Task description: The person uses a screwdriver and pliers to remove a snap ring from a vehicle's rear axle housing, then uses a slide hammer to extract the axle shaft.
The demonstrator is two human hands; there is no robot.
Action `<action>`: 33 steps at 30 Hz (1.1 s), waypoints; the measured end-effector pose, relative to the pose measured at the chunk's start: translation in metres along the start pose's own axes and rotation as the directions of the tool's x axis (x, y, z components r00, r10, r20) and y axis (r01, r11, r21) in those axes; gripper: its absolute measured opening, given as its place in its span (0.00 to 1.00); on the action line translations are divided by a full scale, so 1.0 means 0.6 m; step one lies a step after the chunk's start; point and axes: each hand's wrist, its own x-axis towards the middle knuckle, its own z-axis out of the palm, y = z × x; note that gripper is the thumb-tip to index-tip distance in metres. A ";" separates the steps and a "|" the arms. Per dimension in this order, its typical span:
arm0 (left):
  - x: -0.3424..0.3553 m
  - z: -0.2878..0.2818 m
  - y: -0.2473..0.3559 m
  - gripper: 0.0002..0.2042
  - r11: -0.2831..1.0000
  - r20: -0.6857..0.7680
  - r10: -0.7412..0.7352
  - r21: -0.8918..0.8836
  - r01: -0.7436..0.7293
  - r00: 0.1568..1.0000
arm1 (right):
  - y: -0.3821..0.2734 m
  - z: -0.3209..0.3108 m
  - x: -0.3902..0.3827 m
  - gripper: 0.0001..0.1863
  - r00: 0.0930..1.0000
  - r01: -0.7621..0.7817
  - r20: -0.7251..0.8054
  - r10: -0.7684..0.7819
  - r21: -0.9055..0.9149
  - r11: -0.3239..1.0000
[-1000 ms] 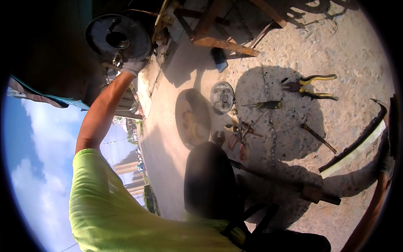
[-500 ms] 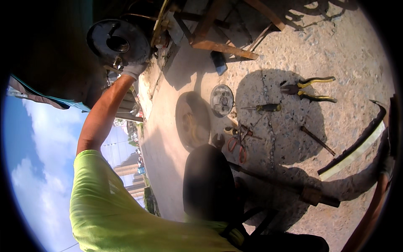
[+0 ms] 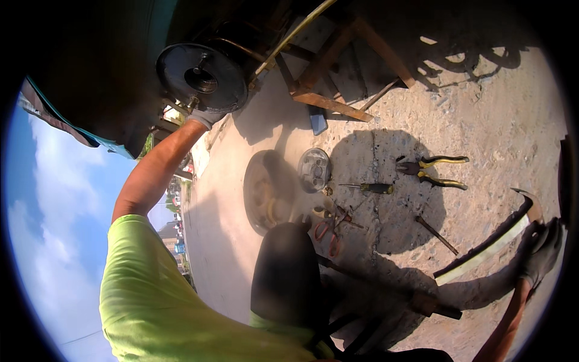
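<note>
In the upper left, a round dark metal disc [image 3: 172, 75] with a central hole and a bolt is mounted under a dark body. My left hand [image 3: 208, 117], in a pale glove, closes on its lower rim; some fingers are hidden behind it. On the ground at the far right lies a curved strip [image 3: 482, 253] with a dark edge and a pale face. My right hand [image 3: 541, 253], in a dark-looking glove, is beside its upper end, fingers stretched and somewhat apart. Whether they touch the strip I cannot tell.
On the rough ground lie yellow-handled pliers [image 3: 434, 170], a screwdriver [image 3: 377, 188], a thin rod [image 3: 435, 234], red-handled scissors [image 3: 329, 235] and a round metal part [image 3: 314, 170]. A large dusty disc [image 3: 265, 193] is left of them. A rusty frame [image 3: 332, 104] stands beyond, near a phone [image 3: 317, 120].
My right hand has come in from the right edge to the curved strip's end. My left hand stays at the disc's rim. The whole view has shifted, so ground things appear lower.
</note>
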 end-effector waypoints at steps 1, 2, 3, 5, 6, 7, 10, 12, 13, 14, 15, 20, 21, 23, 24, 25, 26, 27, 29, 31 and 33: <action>-0.001 0.001 0.000 0.20 1.000 0.006 -0.002 -0.005 0.003 1.000 | -0.004 -0.002 0.000 0.25 1.000 0.013 -0.018 -0.013 0.008 1.000; -0.001 0.001 0.001 0.20 1.000 0.011 -0.008 -0.014 0.008 1.000 | -0.008 -0.005 0.001 0.25 0.999 0.024 -0.037 -0.024 0.014 1.000; 0.000 0.001 -0.001 0.20 1.000 0.014 -0.012 -0.024 0.013 1.000 | -0.014 -0.007 0.001 0.24 0.999 0.010 -0.039 -0.009 0.024 1.000; -0.003 0.009 -0.002 0.20 0.999 0.018 -0.025 -0.040 0.026 1.000 | -0.017 -0.010 0.004 0.24 0.999 0.020 -0.042 -0.019 0.032 0.999; -0.004 0.012 -0.001 0.20 0.998 0.019 -0.033 -0.053 0.033 0.999 | -0.019 -0.011 0.005 0.24 0.999 0.024 -0.045 -0.022 0.035 0.999; -0.003 0.012 0.000 0.20 0.997 0.022 -0.037 -0.066 0.038 0.999 | -0.017 -0.013 0.005 0.25 0.999 0.021 -0.034 -0.020 0.036 0.999; -0.004 0.014 0.000 0.19 0.990 0.027 -0.060 -0.123 0.063 0.998 | -0.015 -0.017 0.007 0.26 1.000 0.026 -0.016 -0.026 0.016 1.000; -0.007 0.014 0.006 0.19 0.980 0.039 -0.078 -0.180 0.084 0.996 | -0.016 -0.021 0.007 0.26 1.000 0.022 -0.008 -0.021 0.014 1.000; -0.010 0.016 0.007 0.19 0.974 0.046 -0.085 -0.206 0.093 0.995 | -0.018 -0.023 0.008 0.26 1.000 0.016 -0.002 -0.016 0.016 1.000; -0.012 0.018 0.007 0.19 0.966 0.054 -0.095 -0.237 0.105 0.994 | -0.020 -0.026 0.009 0.27 1.000 0.005 0.005 -0.006 0.022 1.000; -0.015 0.020 0.008 0.19 0.956 0.065 -0.106 -0.267 0.120 0.992 | -0.021 -0.028 0.009 0.27 1.000 -0.005 0.012 0.005 0.027 1.000; -0.024 0.032 0.012 0.19 0.876 0.119 -0.162 -0.439 0.198 0.980 | -0.032 -0.042 0.013 0.26 1.000 0.004 -0.013 -0.003 0.040 0.999; -0.026 0.035 0.013 0.19 0.858 0.131 -0.171 -0.467 0.212 0.977 | -0.035 -0.045 0.013 0.26 1.000 0.001 -0.021 0.000 0.045 0.999; -0.030 0.039 0.016 0.19 0.822 0.148 -0.191 -0.516 0.241 0.970 | -0.035 -0.042 0.012 0.25 0.999 0.024 -0.036 -0.023 0.033 0.999; -0.031 0.045 0.015 0.19 0.805 0.155 -0.198 -0.537 0.251 0.968 | -0.033 -0.042 0.011 0.25 0.999 0.024 -0.036 -0.023 0.037 0.999; -0.034 0.047 0.018 0.19 0.785 0.167 -0.207 -0.560 0.266 0.964 | -0.032 -0.043 0.010 0.25 0.999 0.024 -0.036 -0.023 0.039 0.999; -0.034 0.050 0.020 0.19 0.772 0.171 -0.214 -0.573 0.274 0.962 | -0.032 -0.044 0.011 0.25 0.999 0.025 -0.037 -0.023 0.042 0.999; -0.036 0.053 0.021 0.19 0.756 0.176 -0.222 -0.590 0.283 0.959 | -0.032 -0.046 0.010 0.25 0.999 0.025 -0.029 -0.023 0.041 0.999; -0.041 0.055 0.024 0.19 0.729 0.193 -0.236 -0.612 0.305 0.952 | -0.046 -0.061 0.012 0.26 1.000 0.008 -0.013 -0.007 0.055 0.998; -0.042 0.058 0.025 0.19 0.708 0.197 -0.246 -0.632 0.315 0.949 | -0.050 -0.070 0.015 0.26 1.000 0.005 -0.004 -0.005 0.058 0.998; -0.040 0.062 0.029 0.19 0.687 0.197 -0.263 -0.649 0.327 0.945 | -0.048 -0.073 0.016 0.26 1.000 -0.001 -0.003 0.002 0.057 0.998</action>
